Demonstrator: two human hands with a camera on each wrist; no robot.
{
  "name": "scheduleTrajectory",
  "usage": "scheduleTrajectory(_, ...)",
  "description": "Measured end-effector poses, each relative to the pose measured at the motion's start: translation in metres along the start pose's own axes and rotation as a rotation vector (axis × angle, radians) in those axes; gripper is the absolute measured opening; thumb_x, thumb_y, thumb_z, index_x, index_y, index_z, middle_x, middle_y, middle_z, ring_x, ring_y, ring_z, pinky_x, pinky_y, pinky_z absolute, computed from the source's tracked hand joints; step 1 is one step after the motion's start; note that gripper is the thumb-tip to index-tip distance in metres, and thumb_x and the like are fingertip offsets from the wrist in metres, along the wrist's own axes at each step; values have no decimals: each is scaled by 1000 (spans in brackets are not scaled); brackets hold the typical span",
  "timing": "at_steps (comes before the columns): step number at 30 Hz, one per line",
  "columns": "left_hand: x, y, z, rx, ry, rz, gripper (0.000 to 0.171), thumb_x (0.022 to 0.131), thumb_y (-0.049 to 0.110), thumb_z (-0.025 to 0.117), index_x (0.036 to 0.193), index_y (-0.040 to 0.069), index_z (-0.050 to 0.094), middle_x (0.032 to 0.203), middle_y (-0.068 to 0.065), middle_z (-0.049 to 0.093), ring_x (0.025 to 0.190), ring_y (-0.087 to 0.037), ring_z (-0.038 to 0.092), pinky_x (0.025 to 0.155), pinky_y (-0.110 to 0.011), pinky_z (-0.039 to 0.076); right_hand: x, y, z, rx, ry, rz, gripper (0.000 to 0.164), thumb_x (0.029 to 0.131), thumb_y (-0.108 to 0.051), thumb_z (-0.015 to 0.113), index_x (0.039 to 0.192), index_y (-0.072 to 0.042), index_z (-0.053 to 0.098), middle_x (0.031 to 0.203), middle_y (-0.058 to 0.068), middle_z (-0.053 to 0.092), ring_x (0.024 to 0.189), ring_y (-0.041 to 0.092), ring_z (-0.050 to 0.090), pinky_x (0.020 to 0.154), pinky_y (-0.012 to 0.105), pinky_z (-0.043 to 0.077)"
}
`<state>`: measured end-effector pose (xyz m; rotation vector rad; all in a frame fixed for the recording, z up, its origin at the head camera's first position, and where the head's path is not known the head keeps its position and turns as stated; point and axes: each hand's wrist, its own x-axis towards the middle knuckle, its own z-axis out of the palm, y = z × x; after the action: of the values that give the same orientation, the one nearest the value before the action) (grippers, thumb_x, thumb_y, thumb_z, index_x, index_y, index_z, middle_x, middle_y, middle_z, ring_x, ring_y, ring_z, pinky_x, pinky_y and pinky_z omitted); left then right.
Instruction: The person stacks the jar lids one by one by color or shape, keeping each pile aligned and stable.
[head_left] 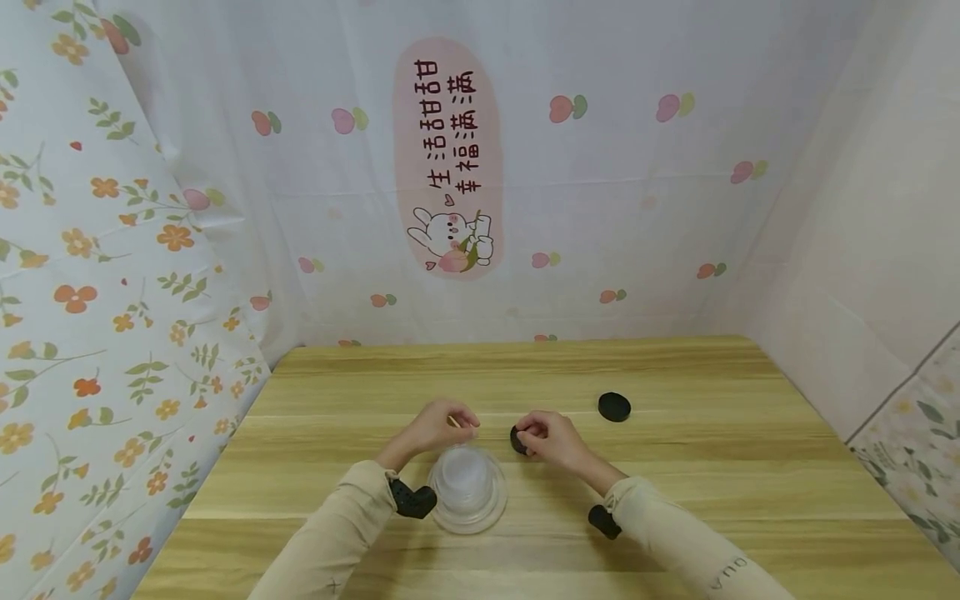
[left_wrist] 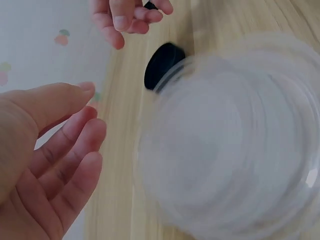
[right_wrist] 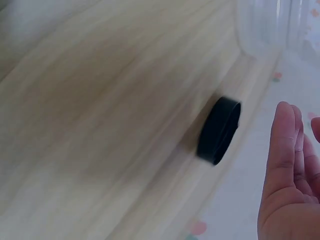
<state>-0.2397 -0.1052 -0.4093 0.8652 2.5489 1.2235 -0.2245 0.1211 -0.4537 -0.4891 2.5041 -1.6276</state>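
A translucent plastic tub (head_left: 463, 485) with a wide round rim stands on the table below my left hand (head_left: 442, 425). That hand hovers just beyond it; in the left wrist view its fingers (left_wrist: 82, 145) are loosely bent, with nothing visible between them and the thumb. My right hand (head_left: 551, 437) is over a black round lid (head_left: 517, 440), partly covering it in the head view. The right wrist view shows this lid (right_wrist: 219, 131) apart from the straight fingers (right_wrist: 283, 145). The tub (left_wrist: 230, 145) is blurred in the left wrist view.
A second black round disc (head_left: 614, 407) lies flat on the wooden table (head_left: 712, 500), beyond and to the right of my right hand. Patterned cloth (head_left: 637, 208) hangs behind the table's far edge and along both sides.
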Motion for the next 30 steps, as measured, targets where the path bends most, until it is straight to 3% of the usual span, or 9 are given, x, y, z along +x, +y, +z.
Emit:
scheduleTrajectory(8,20,15,21,6,6,79,14,77,0,64,89,-6,63,77,-12,62,71,-23,59,62,-18,46,-9,16,-18,-89,36,-21,15,84,-6,58,94,5,60,72,10,59,56,23,56,49,26,47)
scheduleTrajectory(13,33,22,36,-11,6,93,16,76,1,65,90,-7,63,75,-10,62,69,-21,59,62,-17,46,-17,27,-30,-109,48,-26,15,83,-4,57,93,7,60,69,12,59,53,20,53,46,23,44)
scheduleTrajectory(20,49,35,52,-49,9,78,16,78,1,63,92,-5,63,79,-12,61,74,-22,58,64,-19,46,-28,40,-52,-87,114,12,16,84,-3,57,93,10,58,69,15,58,57,21,55,48,29,49)
scheduleTrajectory(30,77,56,80,-48,59,10,17,79,6,64,96,3,64,96,-12,61,88,-22,56,69,-19,46,-40,56,-89,-111,224,112,19,85,-5,56,96,10,57,67,11,56,55,16,53,49,26,47)
